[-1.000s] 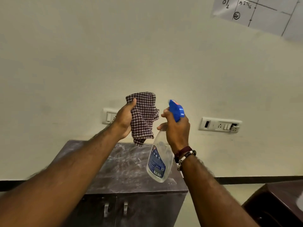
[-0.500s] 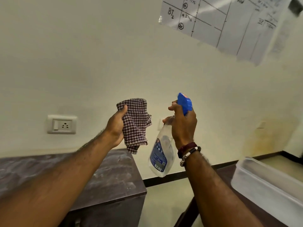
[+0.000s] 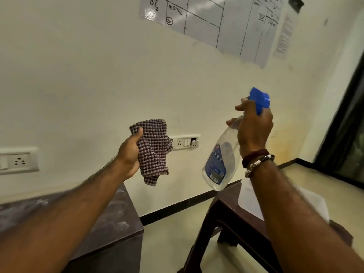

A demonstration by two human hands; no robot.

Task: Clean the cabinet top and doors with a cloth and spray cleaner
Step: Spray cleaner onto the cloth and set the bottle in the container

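A: Cabinet top (image 3: 110, 217) is lying low and to the left, under the left forearm, while both hands are hanging up in the air in front of the wall. It is looking dusty, w/ pale smears on the dark surface.

B: Which hand is nearer to it?

A: Left hand (image 3: 129, 154), I think. It is gripping the checkered cloth (image 3: 155, 148), fingers curled round the bunch, the loose end hanging down. The cloth is above the cabinet's right edge, not touching it.

B: And the spray?

A: Right hand (image 3: 254, 127) is wrapping round the neck of the spray bottle (image 3: 220, 160), fingers closed on it, one finger stretching near the trigger. The bottle's long axis is tilting, blue head (image 3: 260, 100) up to the right, bottom down to the left. The nozzle seems to be aiming at the wall, not at the top, so probably the wrist needs to turn down and left before spraying.

B: Doors?

A: Not visible here, they are below the frame edge.

B: Anything in the way?

A: Dark stool (image 3: 226, 219) w/ a clear plastic box (image 3: 250, 201) on it is standing to the right, apart from the cabinet w/ floor between. Two sockets (image 3: 185, 141) are sitting on the wall, so spray should stay low. Whiteboard sheet (image 3: 226, 22) is hanging higher up.
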